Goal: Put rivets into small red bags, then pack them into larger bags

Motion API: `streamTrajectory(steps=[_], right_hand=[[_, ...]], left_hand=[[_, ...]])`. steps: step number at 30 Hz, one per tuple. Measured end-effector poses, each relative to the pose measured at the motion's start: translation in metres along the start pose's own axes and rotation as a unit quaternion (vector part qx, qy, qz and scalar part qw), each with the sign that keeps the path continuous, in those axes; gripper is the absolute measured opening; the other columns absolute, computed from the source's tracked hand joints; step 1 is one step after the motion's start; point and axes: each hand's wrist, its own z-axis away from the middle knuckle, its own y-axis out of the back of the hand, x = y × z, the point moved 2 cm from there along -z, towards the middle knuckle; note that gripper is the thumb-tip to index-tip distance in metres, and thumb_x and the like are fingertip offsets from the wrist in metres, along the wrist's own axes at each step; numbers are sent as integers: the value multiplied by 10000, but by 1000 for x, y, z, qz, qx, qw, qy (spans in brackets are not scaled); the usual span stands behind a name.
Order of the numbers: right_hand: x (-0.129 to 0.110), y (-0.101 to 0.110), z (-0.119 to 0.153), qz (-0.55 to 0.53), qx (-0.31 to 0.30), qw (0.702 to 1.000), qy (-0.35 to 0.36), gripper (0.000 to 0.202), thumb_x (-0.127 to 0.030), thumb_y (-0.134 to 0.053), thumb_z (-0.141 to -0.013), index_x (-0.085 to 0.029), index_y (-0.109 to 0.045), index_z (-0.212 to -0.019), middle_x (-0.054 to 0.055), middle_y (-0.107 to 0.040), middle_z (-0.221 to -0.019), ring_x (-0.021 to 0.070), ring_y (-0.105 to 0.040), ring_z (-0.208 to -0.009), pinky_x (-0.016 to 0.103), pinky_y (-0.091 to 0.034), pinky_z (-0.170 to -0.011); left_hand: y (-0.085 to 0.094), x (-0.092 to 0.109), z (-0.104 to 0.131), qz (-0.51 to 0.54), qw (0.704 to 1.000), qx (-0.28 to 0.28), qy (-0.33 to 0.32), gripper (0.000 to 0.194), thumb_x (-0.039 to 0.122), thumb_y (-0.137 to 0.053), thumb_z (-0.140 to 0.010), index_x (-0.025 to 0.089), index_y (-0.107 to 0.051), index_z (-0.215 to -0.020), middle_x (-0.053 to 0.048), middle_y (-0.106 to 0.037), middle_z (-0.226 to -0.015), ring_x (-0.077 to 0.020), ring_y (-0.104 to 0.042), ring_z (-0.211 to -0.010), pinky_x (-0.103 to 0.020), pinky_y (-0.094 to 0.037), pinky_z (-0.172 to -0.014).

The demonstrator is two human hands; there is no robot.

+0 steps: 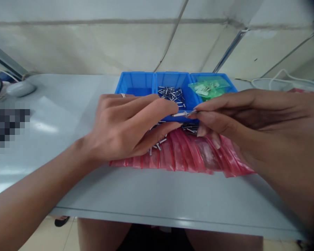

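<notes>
While the desk [151, 195] is carrying the supplies, both hands are meeting above it: the right hand [251, 122] is bringing thumb and forefinger together in a fine pinch, and the left hand [122, 129] is holding its thumb below its forefinger with a gap between. Under them, red bags [178, 150] are lying overlapped in a row, and behind these three blue bins [134, 82] are standing side by side, the right one holding a green bag [210, 87] and the middle one loose rivets [171, 92]; more are lying below the hands. Smallest of all, a single rivet [180, 114] is lying level between the hands, its thin stem running into the right hand's pinch and its paler sleeve pointing at the left forefinger's tip; whether the two are touching is hard to tell. For good control, the right hand is probably doing best by gripping lightly near the stem's end, leaving the sleeve exposed. A left-hand grip is likely needing to sit square along the sleeve, since a skewed squeeze is risking tilting or flicking out so slight a piece.
</notes>
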Motion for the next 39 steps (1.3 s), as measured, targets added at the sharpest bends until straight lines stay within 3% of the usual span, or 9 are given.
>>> streamTrajectory(steps=[6,10,15,17,19,21,23,31,39], right_hand=[[3,-2,-5,-70,-18,997,-10,163,-156,-946,-873,-287,-910,-962,-63,-805,-766,104,-710,-600,244,-617,-566],[14,1,-10,-118,6,992,-39,251,-148,-865,-949,-274,-904,-1162,13,-882,-986,133,-738,-655,245,-538,-468],[14,10,-8,22,-25,995,96,345,-136,-787,-1012,-295,-858,-1309,13,-892,-1110,147,-815,-810,279,-644,-662],[11,10,-4,175,-91,955,221,255,-132,-729,-1051,-268,-880,-1204,12,-891,-1070,165,-838,-900,297,-670,-786],[14,4,1,293,-184,875,339,299,-100,-666,-1070,-226,-848,-1270,46,-882,-1182,207,-846,-1014,327,-675,-821],[20,-2,4,341,-252,816,392,387,-82,-602,-1084,-194,-776,-1411,84,-841,-1335,250,-829,-1100,365,-670,-774],[27,-7,6,352,-296,797,393,434,-86,-533,-1103,-195,-720,-1480,100,-806,-1396,279,-801,-1161,388,-658,-751],[30,-11,5,370,-305,794,374,383,-92,-451,-1126,-186,-767,-1321,112,-793,-1206,274,-760,-1080,375,-588,-785],[26,-12,6,360,-288,798,387,427,-71,-468,-1128,-169,-671,-1491,108,-780,-1373,263,-746,-1178,364,-576,-770]], left_hand=[[0,-3,1,15,1000,-14,19,390,328,-502,-1194,234,-593,-827,30,-635,-673,-126,-568,-559,-348,-366,-542],[1,-8,2,9,999,4,35,423,232,-520,-1168,225,-553,-747,36,-508,-616,-116,-380,-509,-357,-290,-519],[-1,-9,1,-12,999,32,27,456,181,-603,-1124,230,-424,-706,58,-375,-595,-102,-271,-515,-327,-252,-512],[-3,-10,1,-21,999,31,22,471,153,-612,-1110,232,-378,-709,66,-368,-581,-94,-282,-491,-333,-243,-513],[-4,-10,1,-23,999,34,17,482,151,-608,-1099,235,-336,-710,71,-349,-558,-95,-286,-464,-344,-229,-501],[-4,-10,0,-21,999,37,13,483,160,-614,-1083,237,-321,-708,70,-338,-544,-103,-290,-454,-344,-224,-479],[-4,-10,0,-17,999,32,8,472,166,-621,-1070,239,-328,-706,67,-352,-546,-109,-299,-461,-336,-236,-463],[-4,-10,3,-8,1000,20,2,470,153,-643,-1055,242,-317,-729,69,-348,-560,-120,-288,-484,-334,-254,-460],[-4,-9,2,-12,1000,22,3,479,137,-651,-1055,240,-304,-741,71,-347,-542,-115,-304,-468,-322,-277,-453]])
